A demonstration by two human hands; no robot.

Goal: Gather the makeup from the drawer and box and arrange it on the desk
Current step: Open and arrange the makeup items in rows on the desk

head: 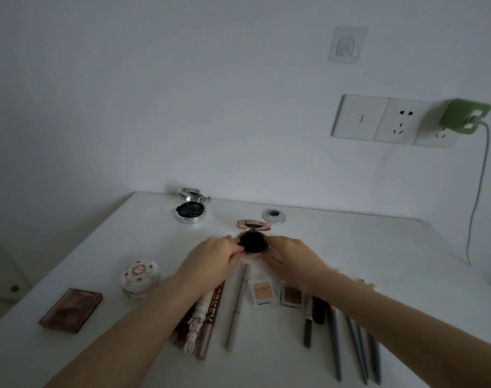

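A rose-gold round compact (252, 242) stands open in the middle of the white desk (350, 247), its lid tipped up at the back. My left hand (213, 259) holds its left side with fingertips on the dark inner pad. My right hand (292, 256) grips its right side. A silver compact (190, 210) lies open farther back left. Nearer me lie a floral round case (140, 278), a brown palette (71, 309), two small eyeshadow pans (262, 293), and several pencils and brushes (336, 345).
A round silver cable grommet (274, 216) sits in the desk behind the compact. On the wall at right is a socket panel (378, 120) with a green charger (462, 116) whose cable hangs past the desk's right side.
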